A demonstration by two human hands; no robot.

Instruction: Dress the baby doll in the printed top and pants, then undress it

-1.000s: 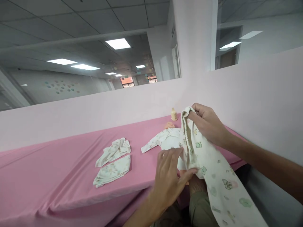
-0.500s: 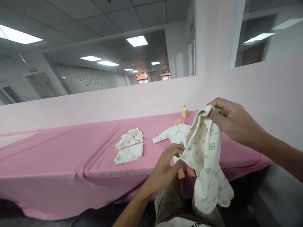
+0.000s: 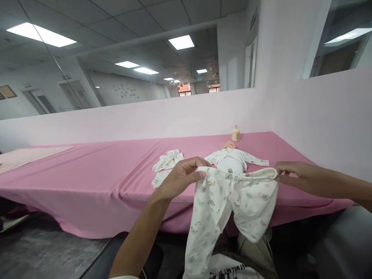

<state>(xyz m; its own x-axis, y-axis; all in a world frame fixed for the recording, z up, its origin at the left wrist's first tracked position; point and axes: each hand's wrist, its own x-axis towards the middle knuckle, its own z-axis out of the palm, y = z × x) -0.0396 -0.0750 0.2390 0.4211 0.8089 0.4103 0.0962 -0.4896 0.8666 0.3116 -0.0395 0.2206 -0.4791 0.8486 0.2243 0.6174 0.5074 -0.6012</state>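
I hold a pair of white printed baby pants stretched out by the waistband in front of me. My left hand pinches the left end of the waistband and my right hand pinches the right end. The two legs hang down over my lap. Just behind the pants a baby doll in a white top lies on its back on the pink table.
Folded white baby clothes lie on the table left of the doll. A small cream bottle stands by the pink wall behind the doll's head. A pale pink cloth lies at the far left.
The pants were bunched up and held high in my right hand; now both hands have pulled the waistband wide and level. The camera view has shifted to the left.
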